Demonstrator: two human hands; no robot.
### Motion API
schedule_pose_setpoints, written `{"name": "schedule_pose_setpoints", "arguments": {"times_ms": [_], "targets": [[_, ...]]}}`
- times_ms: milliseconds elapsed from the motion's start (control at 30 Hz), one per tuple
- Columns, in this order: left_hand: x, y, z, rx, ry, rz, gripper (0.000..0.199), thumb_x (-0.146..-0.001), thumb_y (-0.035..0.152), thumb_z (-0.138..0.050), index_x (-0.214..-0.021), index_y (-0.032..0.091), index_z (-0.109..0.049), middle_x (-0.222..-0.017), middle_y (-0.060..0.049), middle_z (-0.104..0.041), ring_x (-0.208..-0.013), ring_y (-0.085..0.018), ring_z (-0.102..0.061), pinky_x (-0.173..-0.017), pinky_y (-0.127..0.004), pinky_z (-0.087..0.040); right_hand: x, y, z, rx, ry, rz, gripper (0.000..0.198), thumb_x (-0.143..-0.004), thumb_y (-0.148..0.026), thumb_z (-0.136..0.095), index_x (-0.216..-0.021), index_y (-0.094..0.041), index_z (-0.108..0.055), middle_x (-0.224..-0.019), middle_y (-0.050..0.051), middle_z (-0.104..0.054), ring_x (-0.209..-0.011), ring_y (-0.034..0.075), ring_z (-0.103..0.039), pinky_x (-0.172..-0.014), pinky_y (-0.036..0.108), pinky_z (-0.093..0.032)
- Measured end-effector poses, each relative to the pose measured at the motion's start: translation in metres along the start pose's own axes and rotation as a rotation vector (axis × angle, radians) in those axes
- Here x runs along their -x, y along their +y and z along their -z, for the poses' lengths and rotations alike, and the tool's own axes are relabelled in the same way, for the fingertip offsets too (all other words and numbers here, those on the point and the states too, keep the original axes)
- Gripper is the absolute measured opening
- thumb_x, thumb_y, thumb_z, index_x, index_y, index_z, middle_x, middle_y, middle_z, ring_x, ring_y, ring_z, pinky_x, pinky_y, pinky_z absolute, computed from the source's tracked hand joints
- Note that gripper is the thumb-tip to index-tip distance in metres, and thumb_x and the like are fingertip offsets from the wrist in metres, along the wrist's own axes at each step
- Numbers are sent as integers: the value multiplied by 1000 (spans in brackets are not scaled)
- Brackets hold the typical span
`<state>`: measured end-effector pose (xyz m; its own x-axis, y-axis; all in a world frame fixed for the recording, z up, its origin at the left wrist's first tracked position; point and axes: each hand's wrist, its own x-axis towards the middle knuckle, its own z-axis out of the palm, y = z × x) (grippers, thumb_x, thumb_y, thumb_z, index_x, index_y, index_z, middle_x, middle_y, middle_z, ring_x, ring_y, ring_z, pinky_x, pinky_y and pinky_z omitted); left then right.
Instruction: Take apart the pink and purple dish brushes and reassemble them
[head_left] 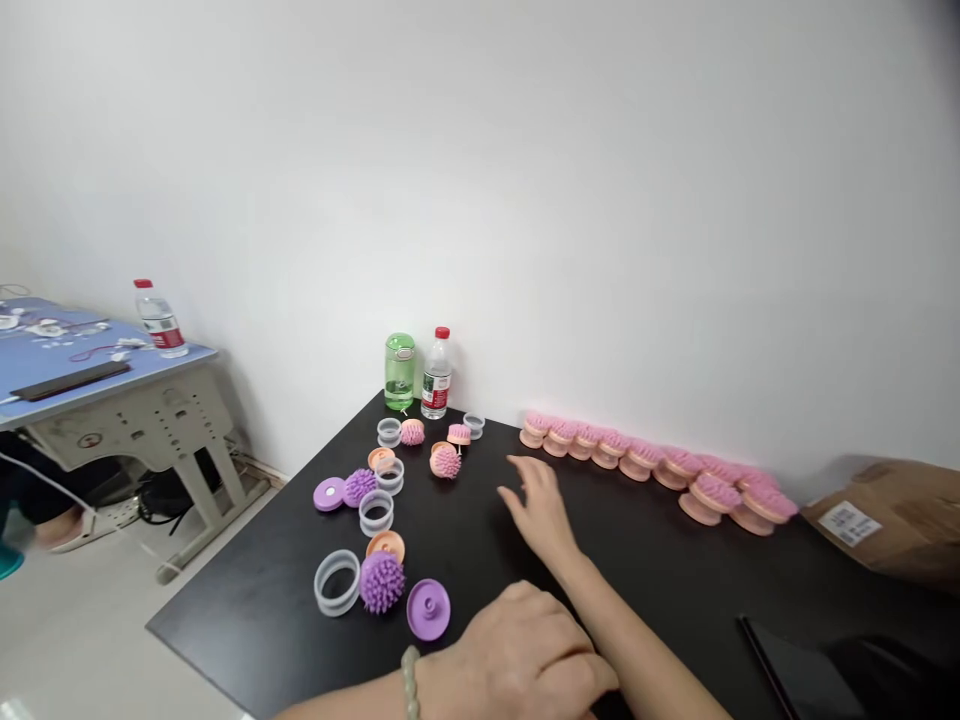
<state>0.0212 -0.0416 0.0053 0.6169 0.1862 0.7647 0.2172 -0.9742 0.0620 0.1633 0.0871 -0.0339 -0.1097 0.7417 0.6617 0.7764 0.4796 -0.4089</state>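
Observation:
My right hand (541, 508) reaches out over the black table (480, 550), thumb and fingers apart and nothing in them. Closest to it are pink-bristled scalp brush heads (445, 462) and the row of pink scalp brushes (640, 458). My left hand (529, 655), a beaded bracelet (410, 682) at its wrist, is curled closed at the near edge of view. Whatever its fingers hold, if anything, is hidden. Left of it lie a round purple brush base (429, 610), a purple-bristled head (382, 582), clear rings (337, 582) and an orange base (386, 547).
At the table's far corner stand a green bottle (400, 372) and a red-capped water bottle (436, 375). A brown paper bag (892, 520) lies on the right, and a dark flat device (802, 670) rests nearer. Across a gap is a blue-topped table (127, 375).

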Motion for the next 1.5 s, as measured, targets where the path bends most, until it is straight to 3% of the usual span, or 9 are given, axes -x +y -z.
{"name": "schedule_pose_setpoints", "arguments": {"times_ms": [133,333,500,667,833,1033,1300,1400,1500], "targets": [[1,-5,-1,-28,55,-44,25,-103,30,-43,-96,14,-61,-80,-3,-67,-73,-15,-60,-66,-29,-44,-20,-50,-46,-24,-153,119,59,-81,-20,-68,-137,-30,-53,-137,11,-52,-116,31,-55,-100,49,-50],[4,-12,0,-82,-12,-23,28,-100,25,-45,-81,15,-63,-68,-1,-61,-62,-14,-57,-58,-29,-43,-26,-67,-73,-24,-251,114,46,-78,-10,-67,-123,-24,-63,-125,14,-59,-105,32,-58,-93,52,-53],[1,-9,12,-185,-33,86,34,-101,27,-42,-77,14,-63,-67,-3,-61,-62,-16,-57,-58,-32,-47,5,-56,-37,-63,-269,119,38,-81,-13,-58,-117,-25,-64,-115,11,-64,-107,31,-60,-89,47,-56],[-5,-13,33,-315,-162,467,15,-89,32,-63,-90,16,-62,-88,-9,-67,-81,-25,-60,-69,-40,-51,54,-28,14,-100,-224,40,29,-88,-27,-49,-114,-26,-63,-110,10,-69,-104,29,-66,-89,45,-57],[-4,-29,73,-624,-369,944,19,-84,25,-71,-99,18,-63,-104,-10,-63,-98,-28,-58,-83,-43,-47,94,-9,45,-140,-112,-258,38,-79,-43,-63,-114,-29,-61,-116,8,-70,-106,32,-69,-91,49,-57],[18,-47,98,-768,-410,1180,38,-73,13,-78,-109,11,-64,-112,-20,-60,-104,-37,-56,-77,-48,-49,92,-21,58,-257,-39,-362,39,-72,-41,-65,-108,-26,-65,-111,7,-73,-103,31,-70,-94,48,-55],[22,-55,91,-689,-470,1016,25,-80,4,-51,-99,11,-64,-107,-18,-59,-96,-32,-61,-73,-38,-50,84,-45,68,-300,11,-335,43,-65,-18,-72,-106,-24,-66,-109,6,-71,-105,26,-68,-97,42,-53],[16,-65,83,-643,-332,744,27,-93,17,-37,-100,16,-63,-94,-14,-61,-95,-34,-61,-72,-40,-50,80,-44,71,-273,51,-355,52,-63,-16,-77,-112,-24,-64,-115,6,-70,-110,25,-66,-100,41,-51],[1,-68,68,-375,-187,578,28,-94,26,-36,-109,18,-58,-104,-12,-66,-96,-31,-63,-80,-42,-50,75,-44,75,-282,92,-378,58,-64,-19,-79,-118,-25,-60,-118,5,-69,-108,25,-67,-98,41,-52]]}}
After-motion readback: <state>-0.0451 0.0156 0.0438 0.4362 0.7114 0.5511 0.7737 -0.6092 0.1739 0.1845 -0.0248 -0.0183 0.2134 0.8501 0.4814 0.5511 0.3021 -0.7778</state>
